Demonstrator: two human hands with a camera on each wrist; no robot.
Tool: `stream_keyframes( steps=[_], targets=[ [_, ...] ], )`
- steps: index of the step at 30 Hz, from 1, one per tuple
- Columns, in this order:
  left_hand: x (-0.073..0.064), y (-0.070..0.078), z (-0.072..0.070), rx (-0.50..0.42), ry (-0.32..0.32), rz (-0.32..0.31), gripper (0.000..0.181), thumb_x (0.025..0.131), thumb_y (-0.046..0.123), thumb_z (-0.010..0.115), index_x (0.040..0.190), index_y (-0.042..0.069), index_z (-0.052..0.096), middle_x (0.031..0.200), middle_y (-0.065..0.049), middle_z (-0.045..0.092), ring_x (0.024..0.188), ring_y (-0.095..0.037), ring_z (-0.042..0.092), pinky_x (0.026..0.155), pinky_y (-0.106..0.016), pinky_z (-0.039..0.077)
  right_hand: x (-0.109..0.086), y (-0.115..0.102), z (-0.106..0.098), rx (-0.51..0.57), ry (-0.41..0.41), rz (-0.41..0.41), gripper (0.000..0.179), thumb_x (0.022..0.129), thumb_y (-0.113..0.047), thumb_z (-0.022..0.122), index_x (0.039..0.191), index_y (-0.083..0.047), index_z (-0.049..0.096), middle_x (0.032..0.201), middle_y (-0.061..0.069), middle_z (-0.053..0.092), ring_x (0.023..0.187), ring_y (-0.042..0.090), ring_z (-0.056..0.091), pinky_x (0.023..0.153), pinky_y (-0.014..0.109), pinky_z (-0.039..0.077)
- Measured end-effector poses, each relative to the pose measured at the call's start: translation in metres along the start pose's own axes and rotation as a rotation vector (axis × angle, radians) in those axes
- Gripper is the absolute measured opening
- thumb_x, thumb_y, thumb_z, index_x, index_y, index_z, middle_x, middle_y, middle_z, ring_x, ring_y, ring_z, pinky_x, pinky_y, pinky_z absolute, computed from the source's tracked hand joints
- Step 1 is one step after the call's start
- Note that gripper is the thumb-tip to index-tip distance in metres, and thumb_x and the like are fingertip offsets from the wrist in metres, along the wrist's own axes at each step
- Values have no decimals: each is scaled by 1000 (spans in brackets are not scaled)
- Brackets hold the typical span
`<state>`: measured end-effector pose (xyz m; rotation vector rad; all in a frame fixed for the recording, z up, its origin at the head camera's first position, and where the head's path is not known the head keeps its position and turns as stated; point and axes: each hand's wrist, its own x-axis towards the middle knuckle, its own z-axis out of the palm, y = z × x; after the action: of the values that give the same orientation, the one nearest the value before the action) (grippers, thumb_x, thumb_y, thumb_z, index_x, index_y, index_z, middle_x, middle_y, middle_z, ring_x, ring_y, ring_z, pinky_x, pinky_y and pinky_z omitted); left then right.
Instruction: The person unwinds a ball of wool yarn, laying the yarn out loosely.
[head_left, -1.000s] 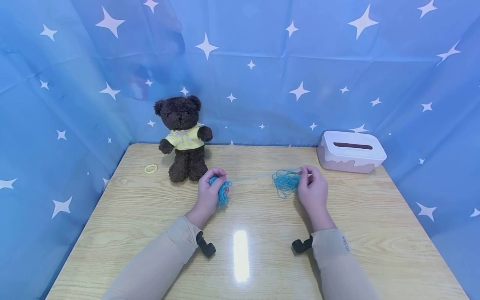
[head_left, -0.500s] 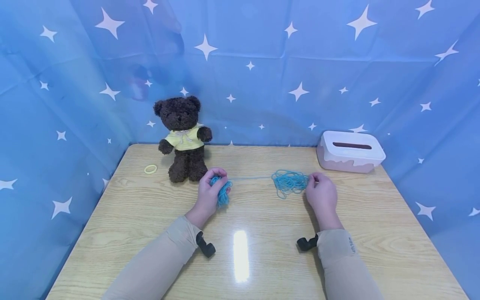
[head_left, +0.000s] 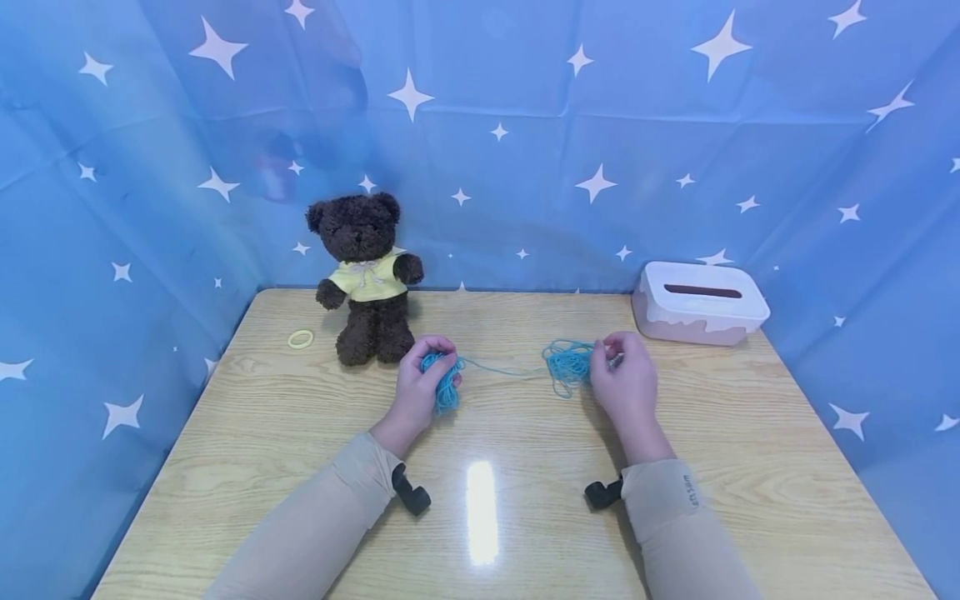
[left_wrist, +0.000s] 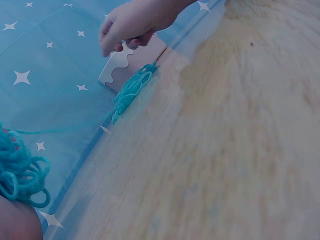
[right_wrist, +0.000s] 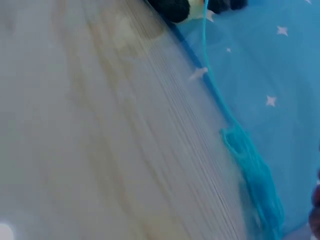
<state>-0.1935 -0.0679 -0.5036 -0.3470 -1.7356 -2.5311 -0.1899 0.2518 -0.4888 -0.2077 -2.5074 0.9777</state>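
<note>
My left hand grips a looped bundle of turquoise yarn, whose loops hang below the fingers. In the left wrist view, that bundle's loops fill the left edge. A slack strand runs from it to a loose yarn pile lying on the table. Beside and partly over the pile's right end is my right hand, its fingers loosely bent. In the left wrist view, the right hand hovers above the pile with no yarn visible in it.
A dark brown teddy bear in a yellow shirt stands at the back left of the wooden table. Left of it lies a yellow ring. A white and pink tissue box sits at the back right, before a starry blue curtain.
My right hand moved right from the pile, then came back left over its right end. The strand, taut half a second ago, now sags. My left hand has stayed in place.
</note>
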Motion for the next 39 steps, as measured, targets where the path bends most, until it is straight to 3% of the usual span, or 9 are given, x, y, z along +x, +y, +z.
stream_keyframes(
  steps=[6, 10, 18, 21, 24, 28, 31, 34, 39],
  targets=[
    [0, -1, 0, 9, 3, 3, 7, 106, 2, 60, 111, 6, 62, 103, 0, 64, 75, -12, 64, 66, -24, 60, -7, -7, 10, 60, -257, -48, 26, 111, -33, 61, 107, -8, 69, 90, 9, 69, 80, 19, 59, 73, 29, 47],
    [0, -2, 1, 7, 4, -2, 7, 105, 3, 61, 110, 8, 63, 102, 1, 65, 76, -12, 65, 66, -24, 60, -7, -5, 19, 89, -338, -38, 26, 112, -35, 61, 110, -10, 69, 94, 9, 69, 86, 21, 61, 77, 30, 50],
    [-1, -1, -1, 16, 2, 0, 7, 105, 2, 61, 112, 2, 62, 103, 0, 64, 77, -13, 65, 67, -26, 61, -6, -20, 38, 176, -230, -181, 24, 109, -31, 68, 101, -10, 75, 89, 7, 71, 80, 17, 61, 73, 26, 51],
    [-1, -2, -2, 17, 1, -7, 7, 105, 1, 62, 112, 3, 62, 102, -1, 64, 77, -14, 65, 68, -28, 61, -17, -40, 46, 245, -296, -262, 23, 108, -27, 69, 120, -9, 77, 108, 9, 75, 81, 14, 63, 74, 26, 56],
    [-1, -3, -3, 10, 2, 0, 8, 104, 0, 64, 111, 4, 63, 103, -5, 65, 78, -14, 66, 68, -28, 62, -31, -62, 55, 292, -461, -317, 43, 112, -31, 64, 150, -12, 64, 141, 9, 70, 84, 9, 66, 78, 26, 59],
    [0, -4, -2, -3, -19, 10, 13, 101, -4, 65, 113, -1, 61, 109, -15, 63, 83, -14, 65, 69, -27, 61, -45, -81, 66, 285, -558, -353, 51, 114, -32, 62, 160, -11, 56, 149, 8, 70, 77, 5, 63, 75, 26, 58],
    [0, -4, -1, -5, -41, 15, 21, 99, -7, 66, 117, -11, 56, 111, -16, 61, 84, -13, 64, 69, -26, 60, -51, -86, 72, 259, -520, -361, 42, 112, -28, 65, 150, -9, 66, 132, 7, 78, 77, 5, 61, 73, 26, 55],
    [0, -4, 1, -4, -52, 17, 28, 97, -9, 66, 120, -18, 51, 108, -8, 62, 84, -12, 64, 68, -24, 59, -53, -86, 74, 238, -437, -379, 28, 110, -23, 68, 133, -10, 77, 114, 4, 82, 80, 8, 63, 74, 26, 56],
    [0, -3, 3, 1, -50, 15, 29, 97, -9, 66, 119, -19, 51, 104, -1, 64, 82, -11, 65, 68, -23, 59, -49, -80, 71, 243, -311, -388, 16, 109, -15, 67, 115, -9, 81, 97, 3, 80, 77, 9, 64, 68, 23, 55]
  ],
)
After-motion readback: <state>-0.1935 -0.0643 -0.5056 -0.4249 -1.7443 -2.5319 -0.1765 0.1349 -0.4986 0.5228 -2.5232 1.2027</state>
